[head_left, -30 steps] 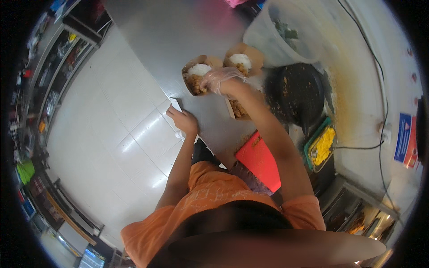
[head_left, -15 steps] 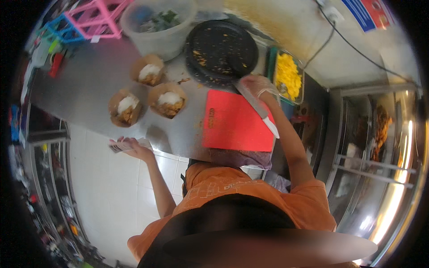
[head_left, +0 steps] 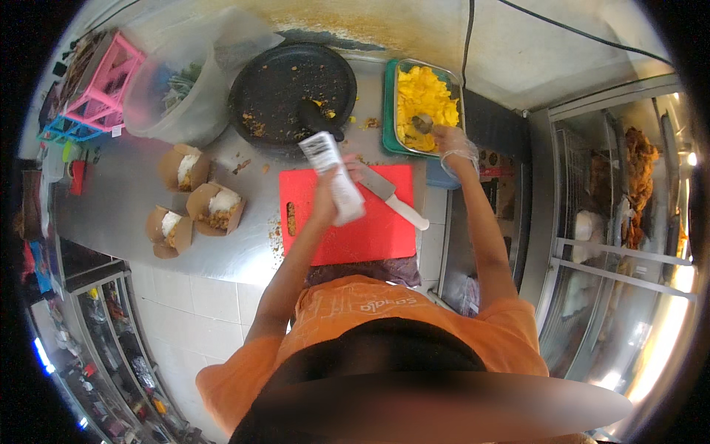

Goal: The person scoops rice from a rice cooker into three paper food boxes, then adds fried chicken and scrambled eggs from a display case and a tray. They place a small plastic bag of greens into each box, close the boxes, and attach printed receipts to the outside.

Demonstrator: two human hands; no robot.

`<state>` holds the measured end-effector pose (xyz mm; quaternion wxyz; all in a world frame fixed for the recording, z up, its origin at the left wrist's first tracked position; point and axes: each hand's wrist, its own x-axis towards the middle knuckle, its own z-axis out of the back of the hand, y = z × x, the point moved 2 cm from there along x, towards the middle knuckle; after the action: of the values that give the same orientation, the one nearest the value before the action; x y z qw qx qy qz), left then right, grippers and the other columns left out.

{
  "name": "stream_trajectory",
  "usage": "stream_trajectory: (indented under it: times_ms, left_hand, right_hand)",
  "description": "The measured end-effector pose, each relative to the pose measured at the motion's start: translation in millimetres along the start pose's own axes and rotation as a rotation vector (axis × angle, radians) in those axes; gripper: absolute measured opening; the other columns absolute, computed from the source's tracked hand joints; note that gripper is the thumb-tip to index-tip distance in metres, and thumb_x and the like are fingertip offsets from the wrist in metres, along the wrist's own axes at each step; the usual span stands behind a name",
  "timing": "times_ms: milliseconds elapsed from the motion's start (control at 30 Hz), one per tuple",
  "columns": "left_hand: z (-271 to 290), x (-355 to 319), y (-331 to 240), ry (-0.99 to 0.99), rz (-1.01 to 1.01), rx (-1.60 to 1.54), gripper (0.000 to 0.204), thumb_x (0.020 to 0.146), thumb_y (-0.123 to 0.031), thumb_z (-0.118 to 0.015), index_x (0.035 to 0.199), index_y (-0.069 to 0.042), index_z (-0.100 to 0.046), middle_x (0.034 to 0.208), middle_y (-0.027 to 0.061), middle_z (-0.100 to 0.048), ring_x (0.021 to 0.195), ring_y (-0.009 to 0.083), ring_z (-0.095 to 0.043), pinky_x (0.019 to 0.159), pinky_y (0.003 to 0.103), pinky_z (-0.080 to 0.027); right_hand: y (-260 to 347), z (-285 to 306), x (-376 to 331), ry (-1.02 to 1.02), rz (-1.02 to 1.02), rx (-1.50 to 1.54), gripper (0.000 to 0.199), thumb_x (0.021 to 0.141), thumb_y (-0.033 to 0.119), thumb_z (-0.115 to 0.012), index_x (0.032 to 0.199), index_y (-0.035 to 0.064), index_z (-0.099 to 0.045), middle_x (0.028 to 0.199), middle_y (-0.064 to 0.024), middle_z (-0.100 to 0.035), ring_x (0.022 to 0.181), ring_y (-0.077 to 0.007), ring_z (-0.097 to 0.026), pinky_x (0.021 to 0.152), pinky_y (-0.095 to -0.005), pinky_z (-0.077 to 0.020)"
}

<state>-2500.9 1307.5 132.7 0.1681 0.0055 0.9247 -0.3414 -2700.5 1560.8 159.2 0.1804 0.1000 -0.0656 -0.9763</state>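
My left hand (head_left: 324,198) is closed around a long white printed paper slip (head_left: 346,198), above the red cutting board (head_left: 333,248). A white-handled knife (head_left: 407,213) lies across the board, its blade tip near that hand. My right hand (head_left: 456,148), in a clear plastic glove, grips a spoon (head_left: 423,123) at the near right corner of a glass tray (head_left: 400,126). Yellow food resembling scrambled egg (head_left: 429,92) fills the tray. To the left stand three brown paper boxes (head_left: 216,228) holding white rice and browned food.
Behind the board sits a round black pan (head_left: 292,89) with crumbs and a black utensil. A translucent tub (head_left: 159,111) and pink plastic basket (head_left: 111,81) stand at the back left. A glass-fronted cabinet (head_left: 592,251) is on the right, shelving (head_left: 111,318) at the lower left.
My left hand has come from beside the boxes to over the board with the paper slip. My right hand has left the knife area and taken hold of the spoon in the tray.
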Motion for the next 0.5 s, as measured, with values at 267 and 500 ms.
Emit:
stream_trajectory:
  times_ms: [267, 500]
  left_hand:
    - [-62.8, 83.5, 80.5, -0.133, 0.184, -0.094, 0.056, 0.095, -0.024, -0.043, 0.139, 0.007, -0.028, 0.138, 0.0246, -0.041, 0.129, 0.0305, -0.043, 0.111, 0.038, -0.03]
    - [-71.0, 82.5, 74.1, -0.171, 0.235, -0.166, 0.055, 0.094, -0.025, -0.046, 0.138, 0.004, -0.03, 0.137, 0.0218, -0.043, 0.125, 0.03, -0.046, 0.109, 0.039, -0.033]
  right_hand:
    - [34.0, 5.3, 12.5, 0.189, 0.07, -0.24, 0.023, 0.09, 0.015, -0.047, 0.108, 0.0116, -0.06, 0.098, -0.015, -0.065, 0.09, -0.0332, -0.065, 0.072, -0.0438, -0.0531]
    - [43.7, 4.6, 7.1, 0.289, 0.031, -0.192, 0.023, 0.088, 0.013, -0.048, 0.106, 0.0108, -0.062, 0.097, -0.0177, -0.065, 0.09, -0.0335, -0.065, 0.074, -0.0447, -0.0531]
